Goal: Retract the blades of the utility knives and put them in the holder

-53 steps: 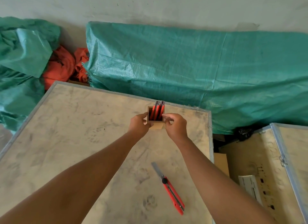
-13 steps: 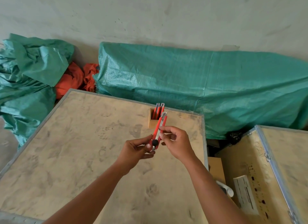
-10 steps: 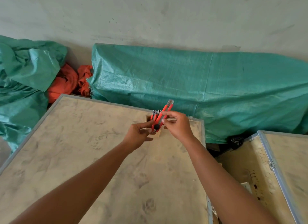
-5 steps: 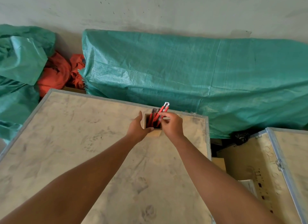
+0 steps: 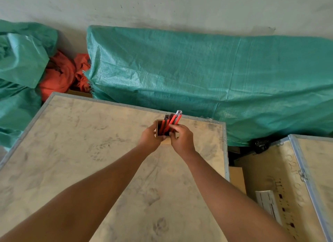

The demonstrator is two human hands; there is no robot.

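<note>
Both hands work: left hand point(image 5: 150, 136) clenched on holder point(image 5: 158, 129) at 12 o'clock of desk point(image 5: 72, 151); right hand point(image 5: 181, 138) grip pinches knife point(image 5: 174, 119). Best slide it straight down.

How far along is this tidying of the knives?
Nearly finished, it seems. Several red knives already stand in the small wooden holder at the far edge of the crate top. The right hand is lowering one more knife in, tilted and not fully down, while the left hand steadies the holder. No other knife lies on the crate top, so seating this one looks like the last step.
</note>
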